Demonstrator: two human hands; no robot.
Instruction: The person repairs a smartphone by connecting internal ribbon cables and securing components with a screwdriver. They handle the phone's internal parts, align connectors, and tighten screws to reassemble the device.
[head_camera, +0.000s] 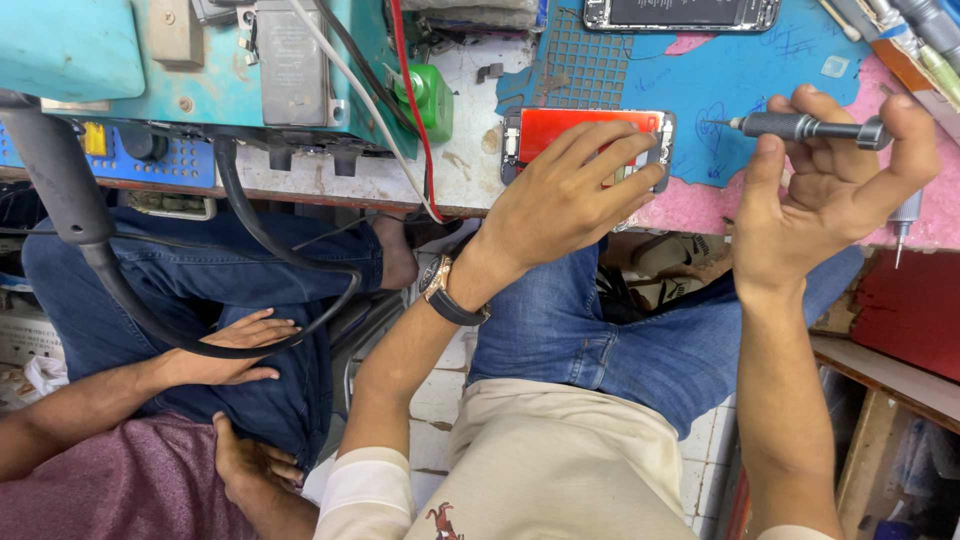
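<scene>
The left hand (565, 195) lies flat, fingers spread and loosely extended, pressing down on an opened smartphone with a red inner panel and a silver frame (585, 135); it grips nothing, only steadies the phone from above. That phone rests at the near edge of the worn tabletop (470, 170), partly on a blue silicone work mat (720, 80) and beside a pink patch of surface. The right hand (835, 190) is closed around a slim grey metal precision screwdriver (805, 127), thumb and fingers wrapped about the handle, the fine tip pointing left towards the phone's right end but held just apart from it. A dark-strapped wristwatch (445, 290) sits on the left wrist. A second dismantled phone (682, 13) lies further back on the mat. Another person's hands (235, 350) rest on their denim-clad lap at the left.
</scene>
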